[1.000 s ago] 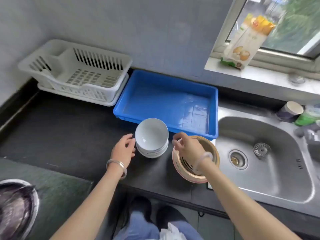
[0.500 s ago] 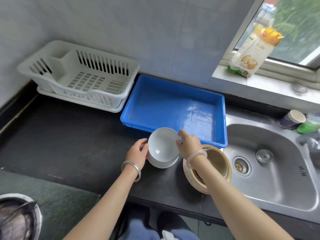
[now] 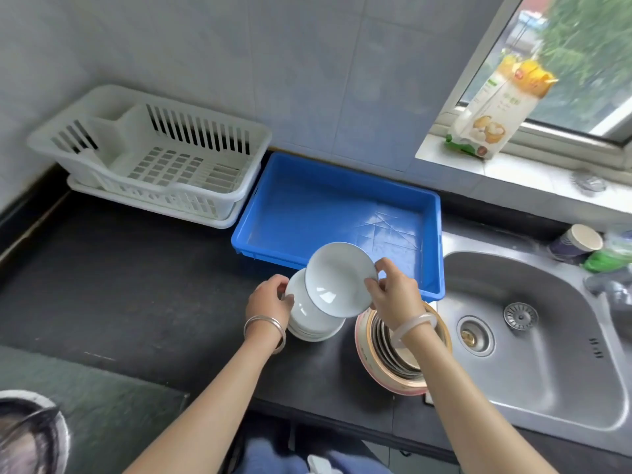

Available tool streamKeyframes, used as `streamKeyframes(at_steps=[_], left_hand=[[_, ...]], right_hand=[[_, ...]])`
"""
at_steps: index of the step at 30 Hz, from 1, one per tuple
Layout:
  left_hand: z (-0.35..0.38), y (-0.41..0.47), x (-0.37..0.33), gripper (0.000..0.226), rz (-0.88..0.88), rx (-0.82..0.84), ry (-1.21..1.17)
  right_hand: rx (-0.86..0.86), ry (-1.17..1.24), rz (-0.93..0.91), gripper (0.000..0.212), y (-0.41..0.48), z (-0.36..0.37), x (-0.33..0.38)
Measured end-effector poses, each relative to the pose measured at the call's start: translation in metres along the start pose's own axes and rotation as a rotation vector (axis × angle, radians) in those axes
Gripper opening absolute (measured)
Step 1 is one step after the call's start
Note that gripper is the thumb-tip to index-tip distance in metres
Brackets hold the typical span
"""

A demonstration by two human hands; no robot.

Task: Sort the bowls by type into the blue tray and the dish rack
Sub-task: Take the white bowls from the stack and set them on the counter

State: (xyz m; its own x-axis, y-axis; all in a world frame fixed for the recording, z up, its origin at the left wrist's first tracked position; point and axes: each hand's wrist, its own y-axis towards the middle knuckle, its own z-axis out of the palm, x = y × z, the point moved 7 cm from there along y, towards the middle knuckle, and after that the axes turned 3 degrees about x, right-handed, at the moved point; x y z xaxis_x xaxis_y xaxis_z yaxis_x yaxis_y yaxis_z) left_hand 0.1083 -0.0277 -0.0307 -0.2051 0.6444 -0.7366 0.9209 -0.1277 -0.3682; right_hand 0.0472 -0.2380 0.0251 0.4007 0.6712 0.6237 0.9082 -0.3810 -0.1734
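— What is being held at this moment?

— A white bowl (image 3: 338, 280) is being pinched at its right edge by the fingers of the right hand (image 3: 393, 295). It is being held tilted, its hollow facing the camera, just above the stack of white bowls (image 3: 307, 319).

— And how is the stack being handled?

— It is being gripped by the left hand (image 3: 268, 302), whose fingers are curling round the left rim of the top bowl. The stack is standing on the dark surface (image 3: 136, 285), just in front of the near edge of the blue tray (image 3: 342, 206).

— What is sitting beside it?

— A stack of patterned bowls (image 3: 379, 357) is sitting just to the right, near the rim of the sink (image 3: 547, 371). It is being crossed by the right wrist.

— Where is room for moving being offered?

— The tray's floor is showing from rim to rim behind the raised bowl, whose upper edge is overlapping the near rim in this view. The dish rack (image 3: 178, 165) is standing left of the tray, against the wall. Its right side is lying close to the tray's left rim, though whether the two are touching cannot be told. A wide stretch of surface is showing to the left of the left hand.

— What else is being seen?

— A packet (image 3: 496, 107) is leaning on the window sill (image 3: 530, 176), and a paper cup (image 3: 574, 242) is standing behind the sink.
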Motion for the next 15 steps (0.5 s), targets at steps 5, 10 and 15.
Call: streamKeyframes(at_steps=[5,10,15], left_hand=[[-0.005,-0.009,-0.009,0.012,-0.002,-0.114,0.049],[-0.014,-0.012,-0.008,0.015,-0.078,-0.161,-0.032],[-0.051,-0.017,-0.001,0.026,-0.139,-0.258,-0.338]], right_hand=[[0.033,0.047,-0.037,0.007,0.005,-0.011,-0.001],[0.077,0.121,-0.087,0.005,0.009,-0.023,0.004],[0.119,0.191,-0.163,0.004,0.017,-0.033,0.03]])
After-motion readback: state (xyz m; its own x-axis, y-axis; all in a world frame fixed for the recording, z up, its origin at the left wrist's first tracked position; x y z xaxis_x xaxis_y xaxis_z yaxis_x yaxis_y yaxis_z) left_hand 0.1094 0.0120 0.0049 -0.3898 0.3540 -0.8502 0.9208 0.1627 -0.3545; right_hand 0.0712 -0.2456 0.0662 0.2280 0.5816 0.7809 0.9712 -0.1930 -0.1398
